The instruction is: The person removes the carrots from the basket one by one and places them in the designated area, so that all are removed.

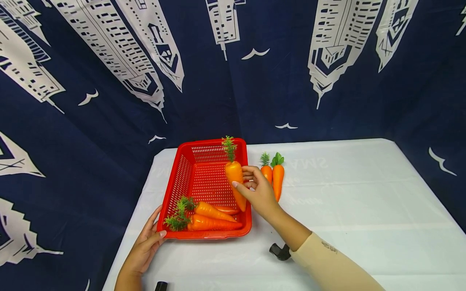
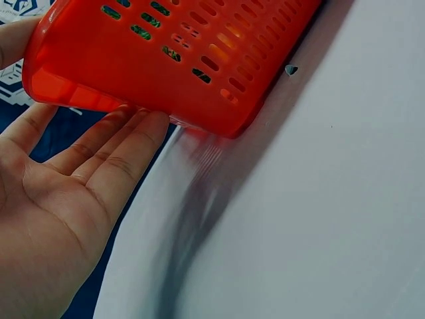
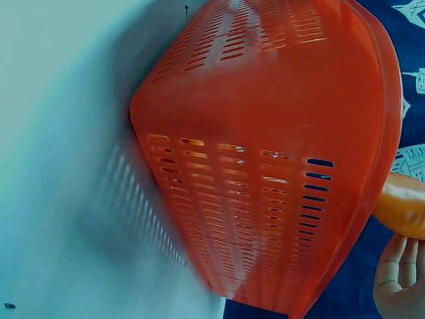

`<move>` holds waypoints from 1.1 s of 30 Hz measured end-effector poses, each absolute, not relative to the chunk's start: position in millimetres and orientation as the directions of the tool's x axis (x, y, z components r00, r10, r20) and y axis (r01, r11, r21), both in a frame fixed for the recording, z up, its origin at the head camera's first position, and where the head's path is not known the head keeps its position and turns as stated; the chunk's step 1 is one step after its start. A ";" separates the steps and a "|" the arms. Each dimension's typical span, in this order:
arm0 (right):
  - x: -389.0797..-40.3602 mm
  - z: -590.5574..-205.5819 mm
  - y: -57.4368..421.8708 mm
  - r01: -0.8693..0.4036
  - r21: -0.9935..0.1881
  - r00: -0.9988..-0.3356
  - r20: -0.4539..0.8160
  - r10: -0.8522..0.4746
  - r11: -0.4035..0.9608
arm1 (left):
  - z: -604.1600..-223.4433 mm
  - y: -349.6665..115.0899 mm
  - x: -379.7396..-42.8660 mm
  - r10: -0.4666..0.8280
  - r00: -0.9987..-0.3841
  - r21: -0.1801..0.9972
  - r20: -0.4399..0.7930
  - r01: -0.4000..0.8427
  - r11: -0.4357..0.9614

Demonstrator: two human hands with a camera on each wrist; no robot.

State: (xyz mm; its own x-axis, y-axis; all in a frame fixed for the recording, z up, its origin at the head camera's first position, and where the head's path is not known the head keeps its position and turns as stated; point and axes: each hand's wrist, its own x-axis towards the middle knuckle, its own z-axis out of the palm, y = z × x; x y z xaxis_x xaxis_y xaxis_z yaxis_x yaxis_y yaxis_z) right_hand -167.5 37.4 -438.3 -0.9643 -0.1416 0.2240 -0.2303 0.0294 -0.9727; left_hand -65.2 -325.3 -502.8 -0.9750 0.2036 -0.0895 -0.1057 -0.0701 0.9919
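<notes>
A red plastic basket with slotted sides stands on the white cloth. My left hand grips its near left corner, thumb on the rim and fingers along the outer wall; in the left wrist view, the fingers reach under the lip. My right hand holds an orange carrot with a frilly green top over the basket's right side, between thumb and fingers. Inside, along the near side, lie an orange carrot, a deeper orange carrot and a third carrot, partly covered.
Two more carrots lie right of the basket: one with frilly greens, partly behind my right hand, and one with leafy greens. A black object sits beneath my right forearm. A dark blue curtain hangs behind the table.
</notes>
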 end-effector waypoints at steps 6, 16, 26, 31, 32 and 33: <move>-167.6 -436.5 41.4 -0.242 -0.970 -0.962 0.238 -0.137 0.012 | -502.6 -325.4 -65.0 0.207 -0.974 0.992 -0.089 -0.105 -0.067; -171.7 -436.4 53.9 -0.225 -0.974 -0.968 0.227 -0.108 -0.026 | -500.7 -324.0 -65.1 0.191 -0.975 0.988 -0.110 -0.129 -0.087; -178.7 -443.2 68.9 -0.174 -0.985 -0.983 0.173 -0.052 -0.003 | -500.5 -323.6 -65.8 0.168 -0.977 0.986 -0.131 -0.146 -0.080; -182.3 -449.1 77.3 -0.156 -0.988 -0.987 0.156 -0.026 0.017 | -500.4 -324.9 -66.0 0.206 -0.974 0.990 -0.091 -0.110 -0.083; -183.0 -450.4 79.1 -0.153 -0.988 -0.988 0.152 -0.019 0.023 | -500.4 -325.0 -66.0 0.212 -0.974 0.991 -0.084 -0.104 -0.084; -184.0 -451.6 81.0 -0.148 -0.989 -0.989 0.148 -0.011 0.029 | -500.2 -325.0 -66.0 0.220 -0.972 0.992 -0.076 -0.097 -0.084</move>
